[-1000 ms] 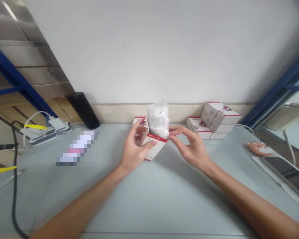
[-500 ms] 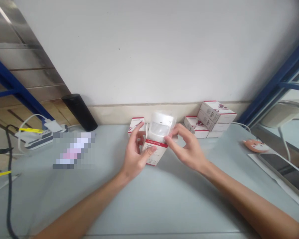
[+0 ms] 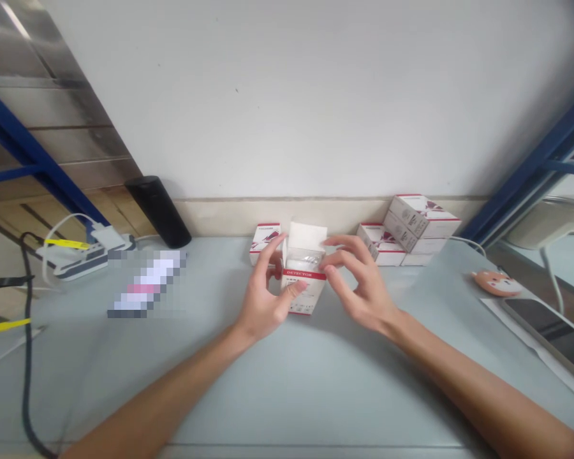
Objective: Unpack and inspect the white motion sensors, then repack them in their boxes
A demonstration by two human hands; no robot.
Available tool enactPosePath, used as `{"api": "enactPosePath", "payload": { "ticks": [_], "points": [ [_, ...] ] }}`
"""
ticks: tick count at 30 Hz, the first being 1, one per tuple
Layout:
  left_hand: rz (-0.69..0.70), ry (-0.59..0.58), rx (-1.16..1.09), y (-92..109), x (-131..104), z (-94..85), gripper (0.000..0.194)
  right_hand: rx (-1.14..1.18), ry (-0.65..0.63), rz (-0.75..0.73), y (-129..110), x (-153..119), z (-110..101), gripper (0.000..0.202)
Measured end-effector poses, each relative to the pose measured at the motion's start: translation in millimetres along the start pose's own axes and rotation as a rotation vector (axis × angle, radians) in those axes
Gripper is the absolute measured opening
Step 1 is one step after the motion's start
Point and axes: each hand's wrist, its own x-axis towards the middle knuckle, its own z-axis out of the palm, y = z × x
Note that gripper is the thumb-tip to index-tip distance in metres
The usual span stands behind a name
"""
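Note:
A small white carton with a red band marked DETECTOR (image 3: 306, 290) stands tilted in front of me, its top flaps raised. Inside its mouth lies a white detector in clear plastic wrap (image 3: 305, 258), only its top edge showing. My left hand (image 3: 268, 290) grips the carton from the left, thumb on the front face and fingers behind the side. At the carton's upper right, my right hand (image 3: 361, 280) has its fingers apart and curved, fingertips close to the side flap; whether they touch it is unclear.
Another small box (image 3: 264, 243) stands behind my left hand. Several similar boxes (image 3: 416, 229) are stacked at the back right. To the left are a black cylinder (image 3: 159, 211), a power strip (image 3: 93, 255) and a blurred-out screen (image 3: 146, 284). An orange animal-shaped object (image 3: 497, 282) lies right, near a dark phone-like slab (image 3: 550, 335).
The wrapped detector has gone down into the carton, so most of it is now hidden. My right hand has let go of it and spread its fingers; my left hand keeps its hold.

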Motion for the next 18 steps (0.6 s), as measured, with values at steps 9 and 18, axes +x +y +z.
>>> {"api": "enactPosePath", "payload": {
  "ticks": [9,18],
  "points": [
    [0.177,-0.058,0.164,2,0,-0.2,0.026,0.317,0.028,0.185,9,-4,13,0.016],
    [0.119,-0.156,0.168,13,1,1.2,0.033,0.234,0.118,0.109,1,4,0,0.017]
  ]
}}
